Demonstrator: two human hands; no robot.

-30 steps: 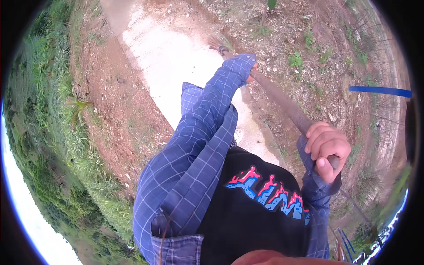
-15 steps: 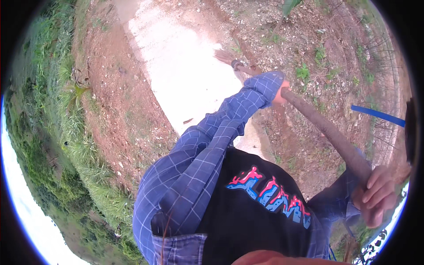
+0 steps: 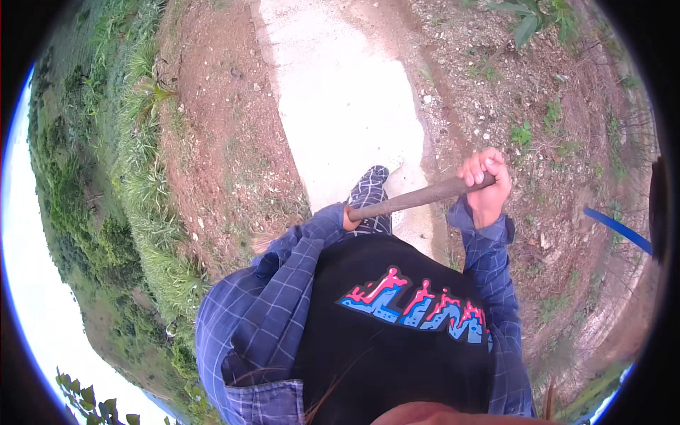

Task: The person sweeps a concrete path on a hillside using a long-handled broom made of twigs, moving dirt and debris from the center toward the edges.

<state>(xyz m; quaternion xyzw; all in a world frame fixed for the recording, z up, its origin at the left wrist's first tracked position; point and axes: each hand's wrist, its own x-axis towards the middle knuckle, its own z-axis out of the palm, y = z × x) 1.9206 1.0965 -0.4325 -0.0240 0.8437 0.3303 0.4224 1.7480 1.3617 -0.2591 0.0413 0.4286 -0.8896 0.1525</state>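
Note:
I hold a broom by its long brown wooden handle (image 3: 418, 199), which slants across in front of my waist. My left hand (image 3: 349, 219), mostly covered by its blue checked sleeve, is wrapped round the lower part of the handle. Near the upper end, my right hand (image 3: 487, 183) grips it with the fingers curled over the top. Past my left forearm a tuft of pale brown bristles (image 3: 265, 242) shows low at the left, over the bare soil; the rest of the broom head is hidden by the sleeve.
A bright pale concrete strip (image 3: 343, 99) runs ahead from my feet, one shoe (image 3: 380, 172) on it. Reddish soil (image 3: 227, 134) borders it on the left, then tall grass (image 3: 152, 184). Stony ground (image 3: 489, 92) with small weeds lies to the right. A blue strap (image 3: 618, 229) shows at the right edge.
The broom has swung from ahead of me to my left, its bristles leaving the concrete strip's right side. My left hand drew back leftward; my right hand moved up and inward.

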